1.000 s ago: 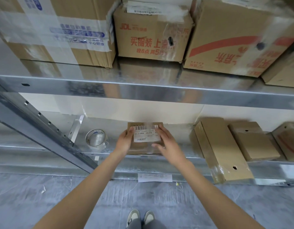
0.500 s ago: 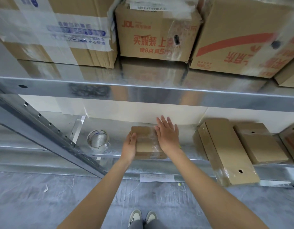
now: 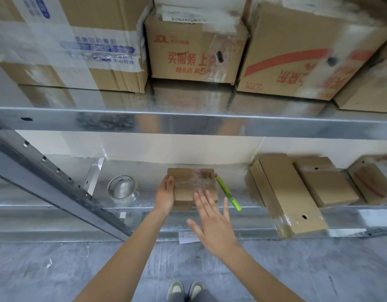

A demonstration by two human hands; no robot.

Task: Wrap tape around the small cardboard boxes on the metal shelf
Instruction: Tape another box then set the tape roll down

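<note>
A small cardboard box [image 3: 193, 185], glossy with clear tape, lies near the metal shelf [image 3: 249, 209]'s front edge. The left hand [image 3: 166, 192] cups its left side; the right hand [image 3: 212, 223] hovers splayed, empty. Tape roll [image 3: 122, 188] left, green cutter [image 3: 228, 192] just right.

- The single view came from a wide-angle camera on the person's head, facing forward and tilted down at a metal shelf [image 3: 188, 125].
- It sat close enough that both forearms reached up from the bottom edge, with the person's shoes [image 3: 185, 289] directly below the lens.
- The left hand [image 3: 165, 192] gripped a small cardboard box [image 3: 192, 182] near frame centre; everything else spread around that grip.
- Straight rails bowed toward the edges, and the right margin was blurred.
- No second view shared the scene.
</note>
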